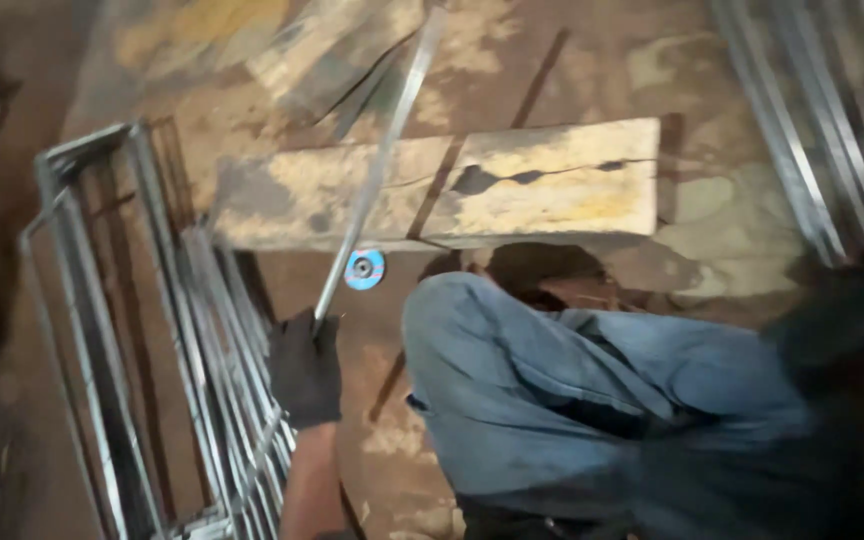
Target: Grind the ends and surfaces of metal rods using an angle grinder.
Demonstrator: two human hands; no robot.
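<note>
Dim warm light, heavy motion blur throughout, dark shadowed right edge

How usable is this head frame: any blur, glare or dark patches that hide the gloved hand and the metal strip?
Head view: soft with motion blur throughout, worst at the dark right edge; the left hand in its black glove reads clearly, closed on the metal strip; the plank is brightly lit without glare; the wire frames smear in shadow; the right hand is not visible.

no packages, signs or screens, round blue label on grinding disc
</note>
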